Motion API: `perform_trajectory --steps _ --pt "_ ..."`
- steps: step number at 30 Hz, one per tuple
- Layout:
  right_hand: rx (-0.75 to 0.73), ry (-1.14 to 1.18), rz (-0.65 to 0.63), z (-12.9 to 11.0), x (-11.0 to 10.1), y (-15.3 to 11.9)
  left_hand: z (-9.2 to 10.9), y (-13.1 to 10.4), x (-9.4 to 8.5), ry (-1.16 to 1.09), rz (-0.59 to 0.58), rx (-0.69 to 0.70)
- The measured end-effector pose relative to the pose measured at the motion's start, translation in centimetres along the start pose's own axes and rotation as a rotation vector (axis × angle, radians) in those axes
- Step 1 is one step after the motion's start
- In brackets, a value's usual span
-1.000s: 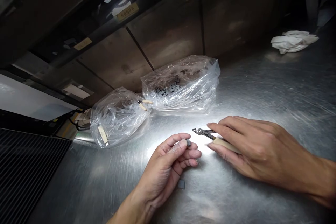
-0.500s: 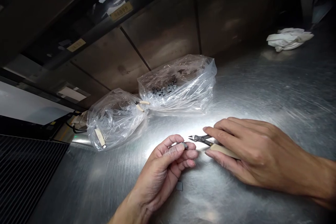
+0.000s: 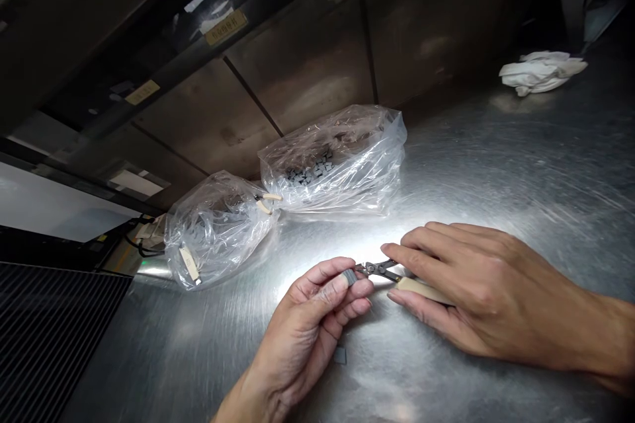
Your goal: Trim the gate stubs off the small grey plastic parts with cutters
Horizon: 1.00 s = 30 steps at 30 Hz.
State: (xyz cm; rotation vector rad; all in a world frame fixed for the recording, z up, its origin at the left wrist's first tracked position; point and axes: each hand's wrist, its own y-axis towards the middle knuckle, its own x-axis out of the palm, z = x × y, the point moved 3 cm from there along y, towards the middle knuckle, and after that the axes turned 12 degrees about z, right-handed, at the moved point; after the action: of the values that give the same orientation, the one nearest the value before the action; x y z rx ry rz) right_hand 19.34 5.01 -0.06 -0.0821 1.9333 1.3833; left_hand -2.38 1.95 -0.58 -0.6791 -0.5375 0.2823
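Between the thumb and fingers of my left hand (image 3: 312,317) is a small grey ribbed piece (image 3: 350,277), partly covered by the fingertips. My right hand (image 3: 476,291) grips a pair of cream-handled nippers (image 3: 421,289), its thumb below and fingers above the handles. The dark jaws of the nippers reach the right edge of the grey piece; whether they touch it is too small to tell. A flat grey square piece (image 3: 340,355) lies on the metal table just below my left hand.
Behind my hands stands a clear plastic bag (image 3: 367,178) with several grey pieces inside. Left of it is another clear bag (image 3: 223,238), with a second pair of nippers (image 3: 268,201) and a cream-coloured knife (image 3: 189,265) on it. A white cloth (image 3: 543,73) lies at the far right.
The nippers' jaws have moved left and slightly down to the grey piece. My left hand has turned the piece so its ribbed face shows.
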Motion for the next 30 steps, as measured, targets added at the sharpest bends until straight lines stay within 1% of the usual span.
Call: perform_trajectory --steps 8,20,30 --pt "0.009 0.000 -0.005 0.10 0.13 -0.07 0.01 0.07 -0.11 0.033 0.023 0.005" --pt "-0.035 -0.038 -0.024 -0.28 0.02 -0.03 -0.27 0.52 -0.33 0.064 0.047 0.032" --pt "-0.038 -0.038 -0.025 -0.44 0.06 -0.15 0.02 0.14 -0.20 0.118 0.075 0.069"
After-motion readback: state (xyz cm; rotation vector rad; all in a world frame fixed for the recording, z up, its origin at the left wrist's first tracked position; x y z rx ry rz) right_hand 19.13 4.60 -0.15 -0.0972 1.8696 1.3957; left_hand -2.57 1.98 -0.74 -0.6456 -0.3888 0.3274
